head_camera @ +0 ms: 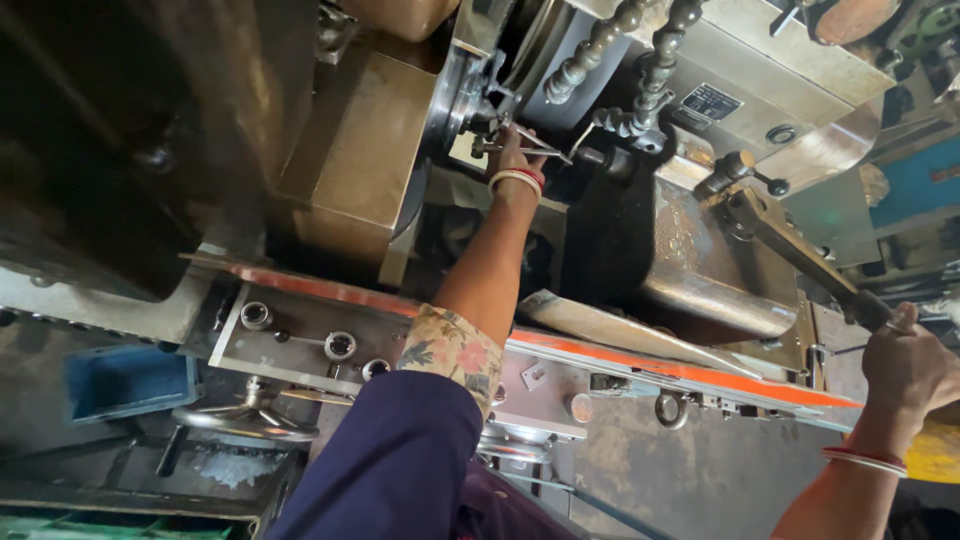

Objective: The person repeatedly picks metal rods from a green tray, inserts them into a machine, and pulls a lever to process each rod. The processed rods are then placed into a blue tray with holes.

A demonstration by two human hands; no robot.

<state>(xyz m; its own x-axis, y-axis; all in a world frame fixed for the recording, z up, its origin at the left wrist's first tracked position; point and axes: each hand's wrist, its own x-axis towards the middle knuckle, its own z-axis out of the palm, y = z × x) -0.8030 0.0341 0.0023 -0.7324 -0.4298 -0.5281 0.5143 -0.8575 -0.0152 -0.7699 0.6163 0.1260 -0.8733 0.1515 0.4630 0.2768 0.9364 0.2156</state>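
- Left hand (513,152), top centre, pinches a small metal part (520,140) at the round steel chuck (455,95).
- Right hand (905,365), at the right edge, is clenched around the long dark metal lever (800,250).

A navy sleeve (400,450) ends in a floral cuff (452,350) of cream, pink and green. Red-and-white bangles (517,179) ring the wrist. An orange stripe (680,372) edges the grey-brown machine (720,270); a blue box (125,380) sits lower left.

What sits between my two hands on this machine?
In the head view, a grimy metal housing and long lever lie between left hand and right hand.
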